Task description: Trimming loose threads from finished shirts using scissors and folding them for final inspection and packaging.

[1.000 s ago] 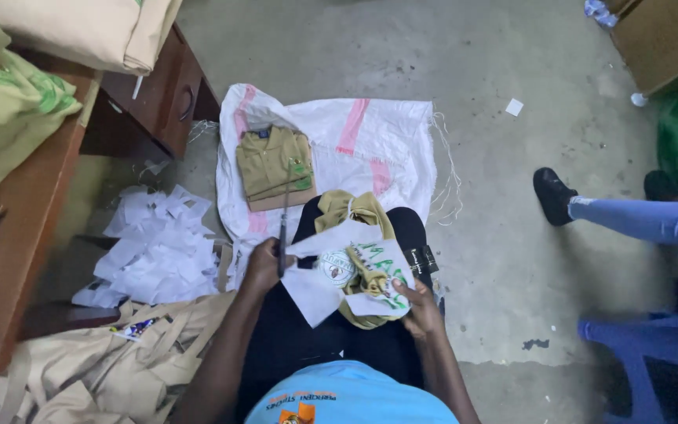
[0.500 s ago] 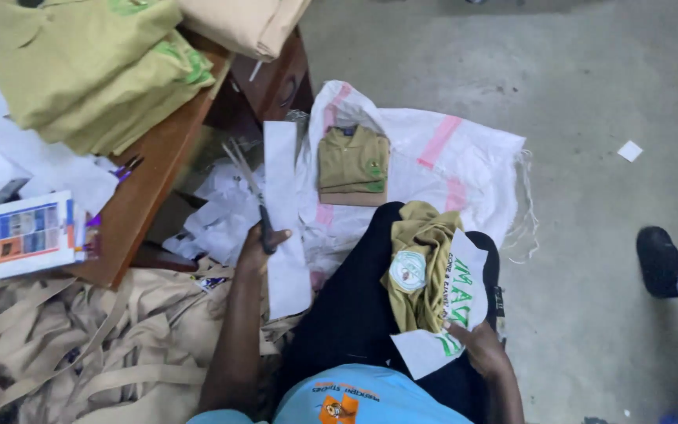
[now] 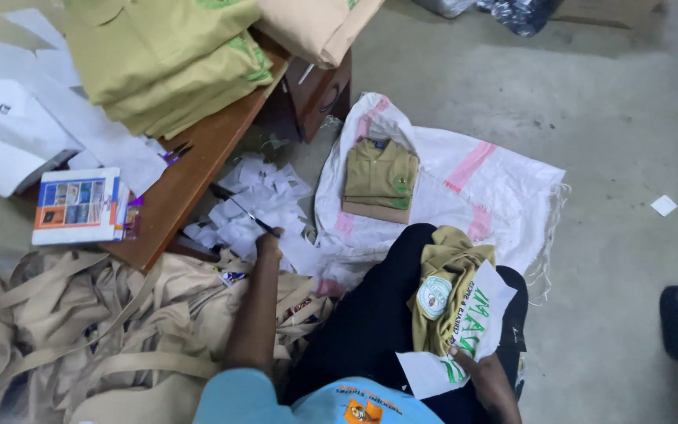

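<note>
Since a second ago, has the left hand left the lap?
Yes. The left hand, gripping scissors, has swung out to its own side, off the garment on the lap and over the paper scraps beside the wooden table.

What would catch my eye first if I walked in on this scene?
Probably the olive shirt with a round badge draped over the seated person's lap, a white printed sheet pressed on it by the right hand. Next, the folded shirt on the white sack spread on the floor ahead. The left hand reaches to a heap of paper scraps beside the wooden table.
</note>
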